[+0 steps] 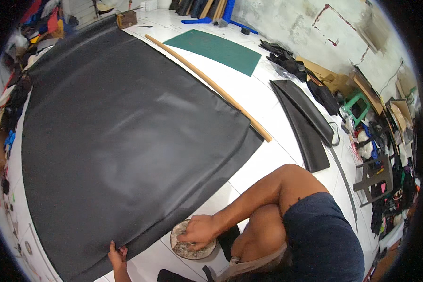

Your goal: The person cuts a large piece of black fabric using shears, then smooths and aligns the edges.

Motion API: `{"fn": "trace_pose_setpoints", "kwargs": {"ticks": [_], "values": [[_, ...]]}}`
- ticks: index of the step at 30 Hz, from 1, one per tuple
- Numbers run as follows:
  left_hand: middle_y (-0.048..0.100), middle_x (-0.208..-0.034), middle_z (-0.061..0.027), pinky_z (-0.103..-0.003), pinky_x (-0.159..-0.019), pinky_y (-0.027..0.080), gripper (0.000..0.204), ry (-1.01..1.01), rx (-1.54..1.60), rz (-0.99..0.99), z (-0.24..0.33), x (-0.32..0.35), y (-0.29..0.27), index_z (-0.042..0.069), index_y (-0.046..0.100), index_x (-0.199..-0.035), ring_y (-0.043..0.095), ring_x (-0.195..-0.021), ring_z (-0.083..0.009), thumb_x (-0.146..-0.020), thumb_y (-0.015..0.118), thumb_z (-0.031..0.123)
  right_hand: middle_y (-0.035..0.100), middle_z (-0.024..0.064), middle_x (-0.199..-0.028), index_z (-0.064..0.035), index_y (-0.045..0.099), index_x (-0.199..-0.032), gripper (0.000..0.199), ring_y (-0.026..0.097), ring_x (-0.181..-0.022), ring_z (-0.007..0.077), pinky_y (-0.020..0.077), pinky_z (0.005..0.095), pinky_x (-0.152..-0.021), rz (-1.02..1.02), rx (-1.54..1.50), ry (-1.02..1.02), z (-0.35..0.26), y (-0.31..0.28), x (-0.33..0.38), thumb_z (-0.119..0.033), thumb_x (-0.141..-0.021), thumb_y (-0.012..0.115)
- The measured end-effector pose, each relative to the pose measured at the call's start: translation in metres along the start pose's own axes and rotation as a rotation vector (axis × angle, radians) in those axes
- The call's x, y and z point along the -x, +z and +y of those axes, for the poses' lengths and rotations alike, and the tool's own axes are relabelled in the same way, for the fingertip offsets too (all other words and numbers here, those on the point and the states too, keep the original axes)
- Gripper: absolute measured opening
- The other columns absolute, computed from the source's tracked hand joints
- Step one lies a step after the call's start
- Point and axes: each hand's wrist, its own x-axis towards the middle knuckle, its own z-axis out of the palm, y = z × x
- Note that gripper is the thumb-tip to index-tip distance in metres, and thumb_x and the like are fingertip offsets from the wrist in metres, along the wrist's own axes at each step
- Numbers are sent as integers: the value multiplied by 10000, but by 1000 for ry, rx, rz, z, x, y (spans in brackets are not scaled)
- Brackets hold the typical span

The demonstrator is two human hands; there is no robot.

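Note:
A large black sheet of smooth, leather-like material [103, 131] lies spread on the floor in front of me, with a narrow fold along its near edge. At that edge, my left hand [117, 257] touches the material, its index finger stretched out and apart from the thumb. My right hand [199, 231] is closed over the middle of a round, worn disc [179, 244] on the floor, just off the sheet's near edge. What the fingers grip on the disc is partly hidden beneath them.
Beyond the sheet's right edge lie a long tan tube [207, 82] and a green mat [216, 49]. Folded black material [301, 122] rests farther right. A small brown block [126, 19] stands at the far corner. A green stool [357, 107] and clutter line the right wall.

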Motion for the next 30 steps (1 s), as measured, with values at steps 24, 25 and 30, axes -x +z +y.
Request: {"fn": "trace_pose_setpoints", "kwargs": {"ticks": [24,25,30], "values": [[514,-1321,-193,-402,-1028,390,656,137,-414,164,54,50,-7,-92,398,-1386,496,-1185,-309,-969,561,388,630,187,-1054,72,562,-1159,772,633,-889,253,542,372,-699,1551,-1207,1246,321,-5,200,-604,-806,675],[506,-1329,-199,-405,-1037,386,631,77,-209,205,55,56,5,-105,403,-1377,497,-1186,-308,-974,560,355,620,177,-1056,67,551,-1175,739,621,-877,252,539,370,-710,1680,-1254,1182,329,-7,206,-554,-807,706],[482,-1359,-201,-427,-1057,364,548,44,-14,415,48,53,6,-150,428,-1338,472,-1216,-303,-985,547,252,611,187,-1114,73,514,-1215,626,621,-931,274,516,361,-797,2150,-1199,836,359,-5,247,-331,-813,772]]}}
